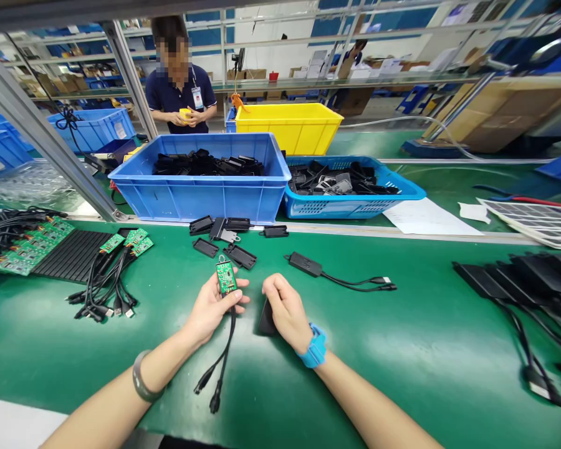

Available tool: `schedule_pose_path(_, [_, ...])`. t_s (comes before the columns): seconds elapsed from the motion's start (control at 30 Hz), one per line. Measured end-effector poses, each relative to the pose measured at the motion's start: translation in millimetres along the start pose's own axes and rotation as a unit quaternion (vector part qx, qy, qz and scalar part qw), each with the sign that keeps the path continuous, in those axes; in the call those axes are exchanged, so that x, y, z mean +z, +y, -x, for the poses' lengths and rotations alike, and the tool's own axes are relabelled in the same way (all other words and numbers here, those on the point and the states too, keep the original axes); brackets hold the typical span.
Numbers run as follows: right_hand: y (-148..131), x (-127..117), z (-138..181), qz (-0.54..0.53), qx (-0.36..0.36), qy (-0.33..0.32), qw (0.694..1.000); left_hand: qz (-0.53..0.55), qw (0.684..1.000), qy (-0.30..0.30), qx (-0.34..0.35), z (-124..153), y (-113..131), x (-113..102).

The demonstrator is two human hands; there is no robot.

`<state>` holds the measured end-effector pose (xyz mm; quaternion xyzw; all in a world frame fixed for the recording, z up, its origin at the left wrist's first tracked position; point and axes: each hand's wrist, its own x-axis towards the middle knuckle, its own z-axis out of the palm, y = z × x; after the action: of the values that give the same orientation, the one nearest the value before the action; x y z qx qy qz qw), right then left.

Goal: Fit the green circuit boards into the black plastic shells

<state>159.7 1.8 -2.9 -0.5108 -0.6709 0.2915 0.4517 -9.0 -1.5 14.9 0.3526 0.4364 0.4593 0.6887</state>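
Observation:
My left hand holds a green circuit board that sits in a small black case half with a loop at its top; the thumb presses on its lower end. Two black cables with plugs hang down from it. My right hand is curled over a black plastic piece close to the table surface; the fingers partly hide it. Beyond the hands lie several black case pieces. A closed black case with cables lies to the right of them.
A blue bin and a blue basket with black parts stand at the back, a yellow bin behind. Boards with cables lie left on the green table, black cased units right. Across the bench stands a person.

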Motion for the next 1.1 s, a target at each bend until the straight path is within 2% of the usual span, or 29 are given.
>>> schedule_pose_path(0.17, [-3.8,4.1,3.4,-0.055,0.05,0.046,0.996,-0.025,0.994,-0.1,-0.039,4.2,-21.6,8.6])
schedule_pose_path(0.23, [-5.0,4.8,5.7,-0.073,0.065,0.041,0.994,-0.062,0.993,-0.096,-0.017,5.7,-27.8,12.2])
schedule_pose_path(0.33, [-5.6,2.7,6.0,-0.131,0.101,0.012,0.986,-0.094,0.994,-0.056,0.015,5.7,-26.7,13.5])
schedule_pose_path(0.47, [-5.2,-1.9,1.0,-0.22,0.14,-0.03,0.965,-0.105,0.994,-0.028,-0.005,1.8,-18.0,8.7])
schedule_pose_path(0.57, [-5.3,-2.8,-1.5,-0.258,0.151,-0.031,0.954,-0.116,0.991,-0.06,-0.031,-0.2,-17.5,5.3])
schedule_pose_path(0.7, [-5.5,-1.5,-0.3,-0.284,0.167,-0.029,0.944,-0.113,0.988,-0.104,-0.017,-0.1,-21.9,3.8])
schedule_pose_path(0.97, [-4.5,-2.4,-0.3,-0.285,0.182,-0.052,0.94,-0.107,0.985,-0.132,-0.014,1.3,-21.6,3.6])
schedule_pose_path(1.1, [-3.9,1.0,1.4,-0.301,0.196,-0.057,0.931,-0.12,0.985,-0.123,-0.021,1.3,-21.1,4.2])
